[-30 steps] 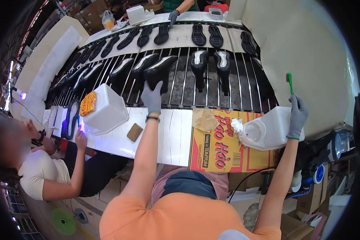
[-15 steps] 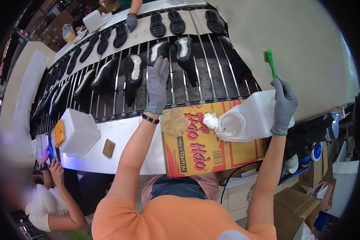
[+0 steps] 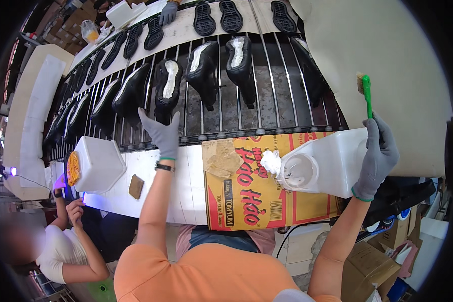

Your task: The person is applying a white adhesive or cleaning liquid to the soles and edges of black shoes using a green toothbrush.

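My left hand, in a grey glove, has its fingers spread and holds nothing. It is at the near edge of the rod conveyor, just below the tapered end of a black shoe upper with a white strip on its upturned bottom. Two similar shoe uppers lie to its right, one of them farther over. My gloved right hand grips a green-handled brush, bristles up. Below it, a white plastic container lies on its side, its cut opening facing left, with white stuff at the lip.
Cardboard lies under the container. Several black soles line the far belt, where another person's gloved hand rests. A second white container and a brown block are at left. Another person sits lower left.
My left hand has left a shoe upper and moved left and nearer, its fingers now spread. My right hand has shifted right with the brush. The released upper now lies fully visible on the rods.
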Motion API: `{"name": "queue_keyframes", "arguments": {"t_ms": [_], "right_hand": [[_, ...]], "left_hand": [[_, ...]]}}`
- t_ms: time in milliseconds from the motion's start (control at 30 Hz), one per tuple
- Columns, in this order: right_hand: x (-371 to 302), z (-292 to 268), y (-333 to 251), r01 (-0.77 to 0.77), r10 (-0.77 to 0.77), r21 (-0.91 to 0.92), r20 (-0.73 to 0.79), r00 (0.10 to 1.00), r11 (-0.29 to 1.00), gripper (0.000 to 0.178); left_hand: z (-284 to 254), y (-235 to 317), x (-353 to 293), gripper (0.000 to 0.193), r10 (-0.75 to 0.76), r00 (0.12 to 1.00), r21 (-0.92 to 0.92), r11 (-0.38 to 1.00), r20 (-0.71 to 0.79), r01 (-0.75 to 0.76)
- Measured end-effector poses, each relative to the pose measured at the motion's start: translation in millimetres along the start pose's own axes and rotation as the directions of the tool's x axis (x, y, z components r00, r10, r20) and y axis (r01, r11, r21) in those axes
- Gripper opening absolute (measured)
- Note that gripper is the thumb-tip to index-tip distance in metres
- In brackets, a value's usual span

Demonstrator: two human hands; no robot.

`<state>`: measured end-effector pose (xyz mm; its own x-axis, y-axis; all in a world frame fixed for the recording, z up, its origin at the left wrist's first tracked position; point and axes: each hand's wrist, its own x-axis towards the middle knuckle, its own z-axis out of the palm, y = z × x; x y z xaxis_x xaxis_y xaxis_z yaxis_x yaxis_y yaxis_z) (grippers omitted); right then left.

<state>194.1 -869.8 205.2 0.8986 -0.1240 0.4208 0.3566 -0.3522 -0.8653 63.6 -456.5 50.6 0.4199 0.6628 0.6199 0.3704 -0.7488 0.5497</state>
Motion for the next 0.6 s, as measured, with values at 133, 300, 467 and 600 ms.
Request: {"name": "queue_keyframes", "arguments": {"t_ms": [133, 300, 467, 600], "right_hand": [[0, -2, 1, 0.006, -0.006, -0.015, 0.006, 1.000, 1.000, 0.021], [1, -2, 2, 0.003, -0.002, -0.020, 0.027, 1.000, 1.000, 0.022], [1, -3, 2, 0.032, -0.031, -0.010, 0.051, 0.998, 0.999, 0.022], [0, -5, 1, 0.018, -0.019, 0.015, 0.057, 0.998, 1.000, 0.021]], "left_hand": [[14, -57, 34, 0.075, -0.156, 0.903, 0.095, 0.987, 0.400, 0.128], [9, -99, 50, 0.064, -0.325, 0.867, -0.194, 0.888, 0.377, 0.418], [4, -99, 42, 0.081, -0.491, 0.806, 0.033, 0.860, 0.331, 0.510], [13, -82, 15, 0.083, -0.463, 0.840, -0.056, 0.866, 0.282, 0.497]]}}
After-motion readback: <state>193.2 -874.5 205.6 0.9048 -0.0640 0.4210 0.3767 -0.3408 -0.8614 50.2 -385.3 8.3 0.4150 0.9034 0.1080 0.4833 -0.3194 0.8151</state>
